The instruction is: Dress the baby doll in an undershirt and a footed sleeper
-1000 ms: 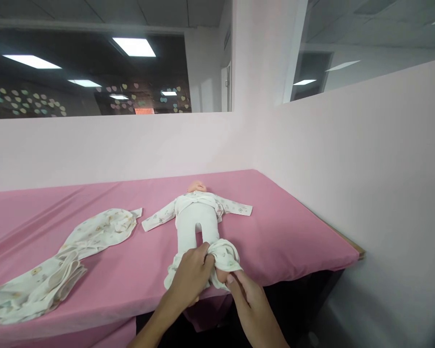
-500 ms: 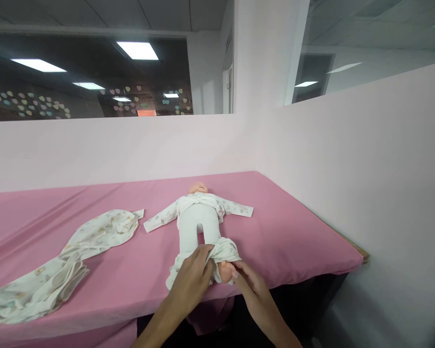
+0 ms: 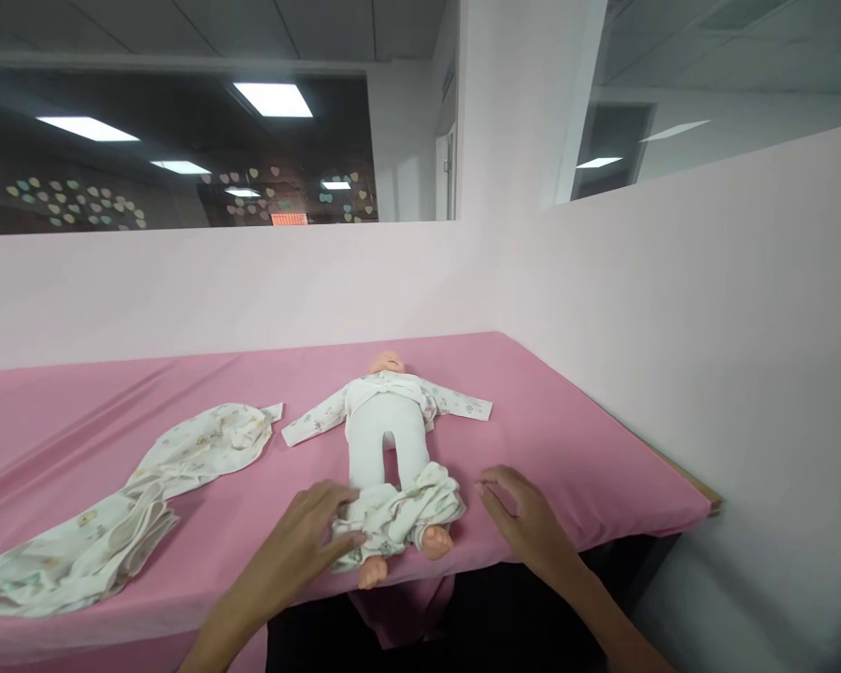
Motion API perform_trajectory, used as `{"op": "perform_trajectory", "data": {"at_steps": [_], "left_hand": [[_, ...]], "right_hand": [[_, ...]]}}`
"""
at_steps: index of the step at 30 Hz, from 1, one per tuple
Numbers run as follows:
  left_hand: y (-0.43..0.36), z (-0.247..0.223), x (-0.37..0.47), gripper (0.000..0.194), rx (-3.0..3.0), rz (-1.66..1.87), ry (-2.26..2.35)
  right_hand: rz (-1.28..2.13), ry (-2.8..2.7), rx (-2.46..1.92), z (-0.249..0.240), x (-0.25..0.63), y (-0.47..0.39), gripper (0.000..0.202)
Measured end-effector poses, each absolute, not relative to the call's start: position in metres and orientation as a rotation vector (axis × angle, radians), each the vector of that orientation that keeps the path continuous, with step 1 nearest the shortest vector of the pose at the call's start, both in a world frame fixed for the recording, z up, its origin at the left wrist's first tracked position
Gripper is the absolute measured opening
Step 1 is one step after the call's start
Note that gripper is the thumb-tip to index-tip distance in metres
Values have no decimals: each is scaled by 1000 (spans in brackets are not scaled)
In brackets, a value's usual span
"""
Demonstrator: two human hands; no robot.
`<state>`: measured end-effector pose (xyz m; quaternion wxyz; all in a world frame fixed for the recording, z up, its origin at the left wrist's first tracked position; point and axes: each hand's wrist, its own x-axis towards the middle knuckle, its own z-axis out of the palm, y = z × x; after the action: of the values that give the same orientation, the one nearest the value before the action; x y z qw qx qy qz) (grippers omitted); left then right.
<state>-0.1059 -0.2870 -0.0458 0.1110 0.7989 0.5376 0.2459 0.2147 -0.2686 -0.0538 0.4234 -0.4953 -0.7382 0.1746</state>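
Observation:
A baby doll [image 3: 385,430] lies on its back with its feet toward me, in a patterned white top and white leggings. Patterned white pants [image 3: 399,514] are bunched around its lower legs, and both bare feet stick out of the cuffs. At the left side of the bunched cloth is my left hand [image 3: 305,537], thumb and fingers apart, the tips at the fabric's edge. My right hand [image 3: 529,523] hovers to the right of the pants, away from them, fingers curved and apart with nothing held.
A pink cloth [image 3: 567,449] covers the table, whose front edge runs just below the doll's feet. To the left lies a crumpled patterned white garment [image 3: 140,505]. White walls [image 3: 729,355] with windows stand behind and at right.
Both hands have let go of the pants around the doll's right-hand foot and moved apart, left and right. Both feet now show, and the pants lie bunched across both lower legs.

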Motion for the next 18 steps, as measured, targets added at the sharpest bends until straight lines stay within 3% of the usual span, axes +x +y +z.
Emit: {"op": "perform_trajectory", "data": {"at_steps": [7, 10, 13, 18], "left_hand": [[-279, -38, -110, 33, 2277, 686, 1545], [-288, -39, -103, 25, 2334, 742, 1458], [-297, -42, -101, 26, 2401, 811, 1429], [-285, -45, -99, 26, 2291, 942, 1455]], "right_hand": [[517, -2133, -958, -5, 156, -257, 19], [467, -2401, -854, -2, 141, -251, 11], [391, -2545, -818, -4, 138, -248, 16], [353, -2407, -990, -6, 141, -241, 14]]}}
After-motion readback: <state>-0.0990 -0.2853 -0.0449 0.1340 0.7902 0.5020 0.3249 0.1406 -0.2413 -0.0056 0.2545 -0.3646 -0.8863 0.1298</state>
